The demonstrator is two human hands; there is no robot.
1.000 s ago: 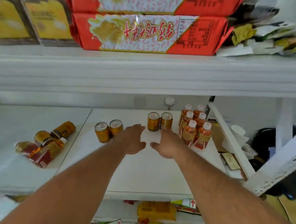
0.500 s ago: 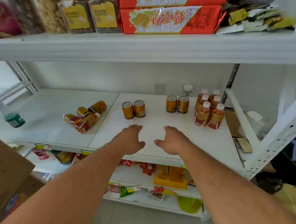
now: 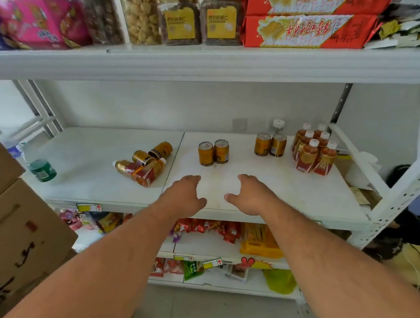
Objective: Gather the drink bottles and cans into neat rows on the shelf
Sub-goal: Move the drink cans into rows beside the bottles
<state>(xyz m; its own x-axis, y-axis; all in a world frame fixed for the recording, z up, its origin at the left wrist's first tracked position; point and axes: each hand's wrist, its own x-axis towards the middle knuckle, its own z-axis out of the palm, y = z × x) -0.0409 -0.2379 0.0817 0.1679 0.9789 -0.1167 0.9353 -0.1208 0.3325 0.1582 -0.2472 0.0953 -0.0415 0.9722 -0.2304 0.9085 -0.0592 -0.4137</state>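
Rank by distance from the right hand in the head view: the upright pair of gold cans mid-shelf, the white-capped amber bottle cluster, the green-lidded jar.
1. Upright pair of gold cans, just beyond the right hand.
2. White-capped amber bottle cluster, back right.
3. Green-lidded jar, far left.

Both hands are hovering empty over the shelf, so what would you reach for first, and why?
Probably the left hand should go to the tipped-over pile of bottles and cans on its side of the shelf: those lie on their sides, while the two can pairs and the bottle cluster already stand upright.
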